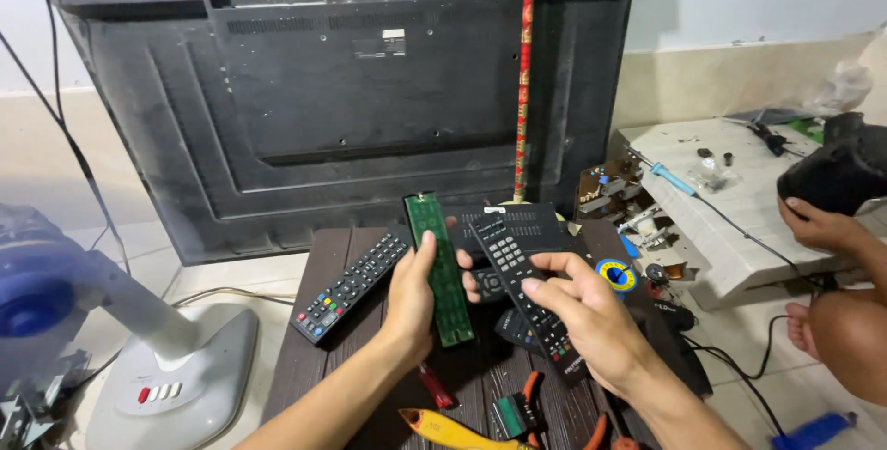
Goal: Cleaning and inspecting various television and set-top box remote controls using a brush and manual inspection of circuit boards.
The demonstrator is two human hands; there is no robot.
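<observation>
The left hand (pixel 413 295) was closed around the lower half of a long green circuit board (pixel 440 268), thumb across its face and fingers behind, so that the board stood nearly upright above the tabletop (pixel 305 358) with its component side toward the camera. That grip left the upper end free and in plain sight, apparently for examination. The right hand (pixel 584 319) was closed on a black remote control (pixel 527 293), held aslant just beside the board, its keypad facing up and its lower end buried in the palm. The two items were near each other but did not appear to touch.

A second black remote control (pixel 348 285) lay flat on the tabletop to the left of the left hand, close to the back left edge. Yellow-handled pliers (pixel 453 431) and orange-handled cutters (pixel 536 395) lay at the near edge, beneath the forearms, with a red screwdriver (pixel 436 385) between them. Little bare tabletop remained; open room was chiefly along the left side.

A large television (pixel 351 90) leaned back-outward against the wall directly behind, closing off that side. A white fan base (pixel 176 371) stood on the floor to the left. To the right, another person's hand (pixel 818 224) rested near a white board (pixel 730 200) carrying a blue soldering iron (pixel 673 177).
</observation>
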